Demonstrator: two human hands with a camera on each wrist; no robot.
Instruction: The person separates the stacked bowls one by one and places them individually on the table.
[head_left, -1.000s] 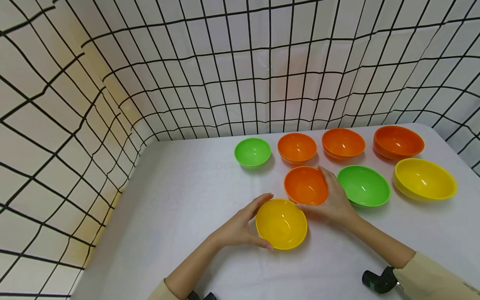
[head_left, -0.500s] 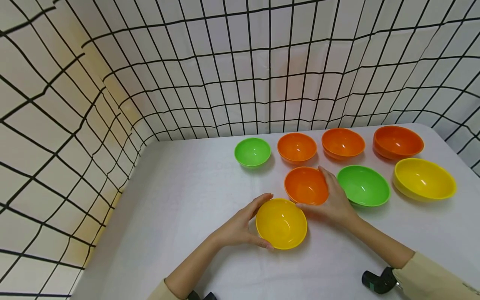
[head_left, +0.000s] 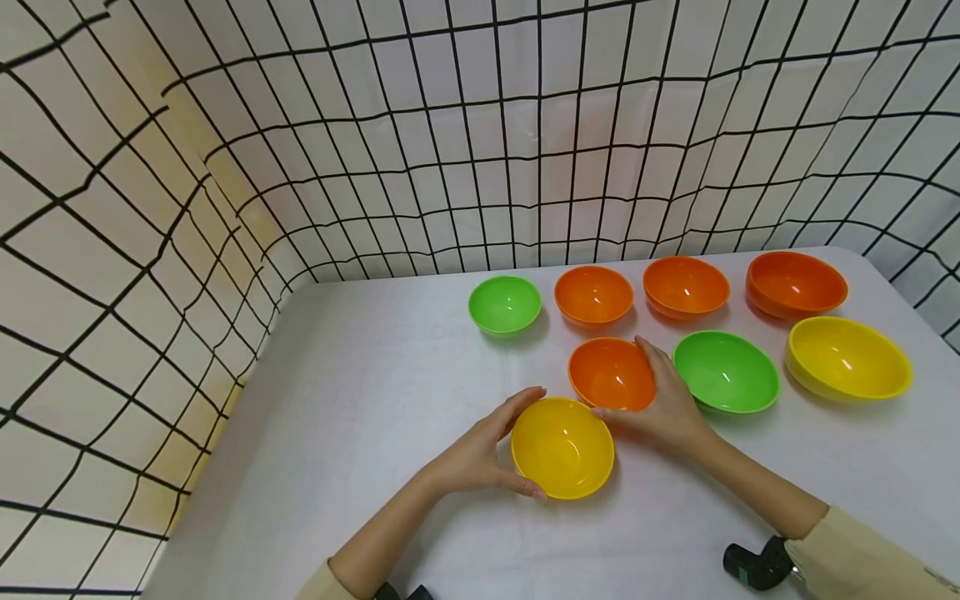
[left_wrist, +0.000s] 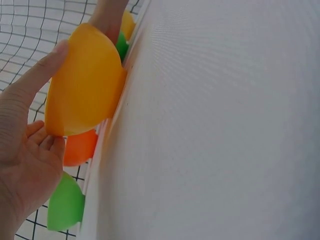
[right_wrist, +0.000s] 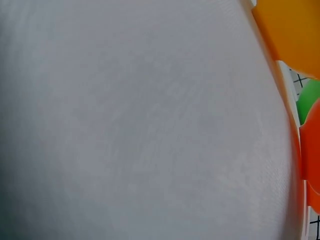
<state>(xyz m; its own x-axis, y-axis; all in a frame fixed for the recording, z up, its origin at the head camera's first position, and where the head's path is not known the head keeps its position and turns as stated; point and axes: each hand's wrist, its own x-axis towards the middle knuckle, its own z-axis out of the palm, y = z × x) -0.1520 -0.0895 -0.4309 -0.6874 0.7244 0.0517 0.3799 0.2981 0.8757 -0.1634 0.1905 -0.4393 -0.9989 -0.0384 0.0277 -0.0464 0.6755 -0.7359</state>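
My left hand [head_left: 491, 446] grips a small yellow bowl [head_left: 564, 450] from its left side, thumb at the near rim and fingers at the far rim. In the left wrist view the same yellow bowl [left_wrist: 85, 85] shows from the side, with the left hand [left_wrist: 30, 155] curved round it. Just behind and to the right, my right hand [head_left: 663, 404] holds an orange bowl [head_left: 611, 375], its thumb at the near side and fingers along the right side. The right wrist view catches that orange bowl [right_wrist: 312, 145] at its edge, but the hand itself is outside it.
A light green bowl [head_left: 505, 305], two orange bowls [head_left: 594, 296] [head_left: 686, 287] and a larger dark orange bowl [head_left: 797, 285] line the back. A green bowl [head_left: 727, 372] and a big yellow bowl [head_left: 849, 360] stand right of my right hand. Black-gridded netting borders the white table [head_left: 360, 375].
The orange bowl has shifted very slightly toward me, and the right fingertips with it. The left hand and yellow bowl stay where they were.
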